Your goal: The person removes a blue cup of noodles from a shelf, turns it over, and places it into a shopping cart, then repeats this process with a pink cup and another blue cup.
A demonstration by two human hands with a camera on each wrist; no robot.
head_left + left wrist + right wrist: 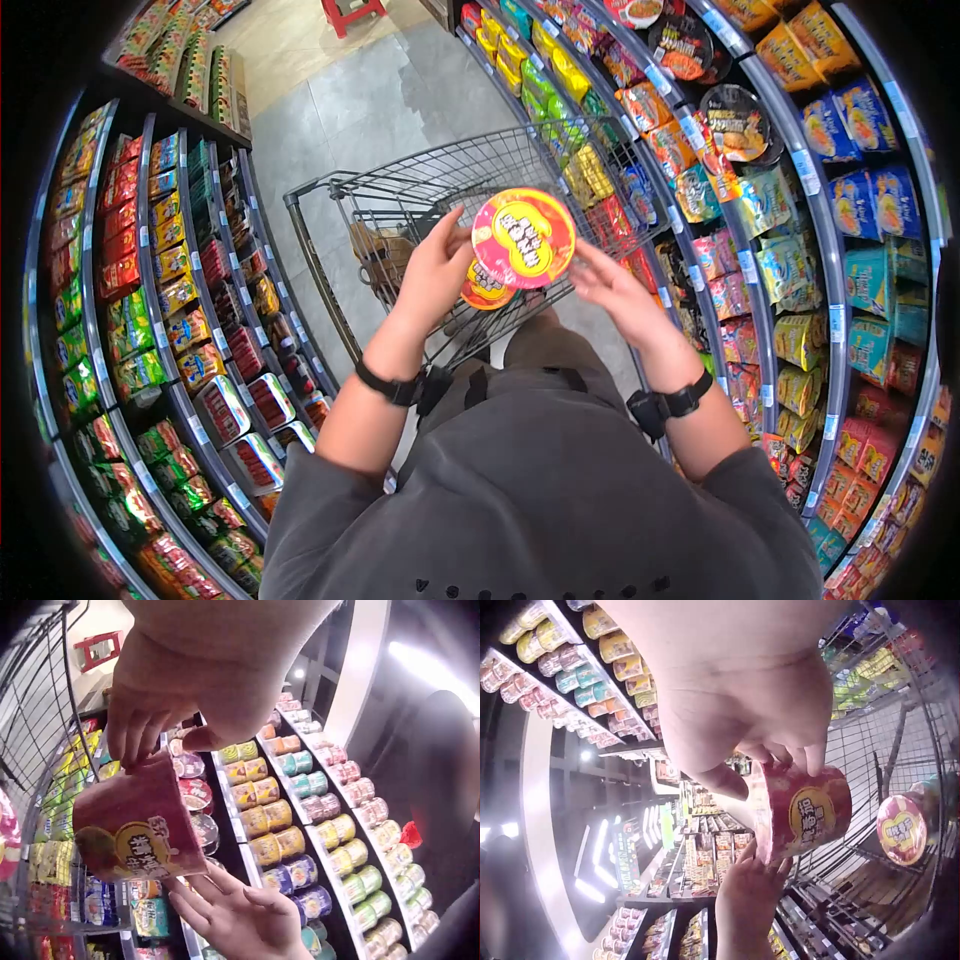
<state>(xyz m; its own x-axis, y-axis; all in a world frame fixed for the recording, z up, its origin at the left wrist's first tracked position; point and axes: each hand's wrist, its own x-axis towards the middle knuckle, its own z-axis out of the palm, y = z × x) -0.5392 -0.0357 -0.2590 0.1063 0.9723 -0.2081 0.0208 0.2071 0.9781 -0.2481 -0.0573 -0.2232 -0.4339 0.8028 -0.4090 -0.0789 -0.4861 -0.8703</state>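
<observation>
A red and yellow instant noodle cup (522,238) is held up over the cart, its round printed lid facing the head camera. My left hand (430,275) grips it at the left; in the left wrist view the left hand's fingers (139,739) hold its edge. My right hand (632,305) is at the opposite side, fairly straight fingertips against the cup's edge. The left wrist view shows the right palm (251,922) turned up, thumb away from the cup. A second noodle cup (901,830) with a matching lid lies in the cart below.
The wire shopping cart (400,165) stands in front of my legs. Shelves of packaged snacks (180,290) line the left; bagged and bowl noodles (735,125) fill the right. A brown item (380,255) sits in the cart. A red stool (352,14) stands up the aisle.
</observation>
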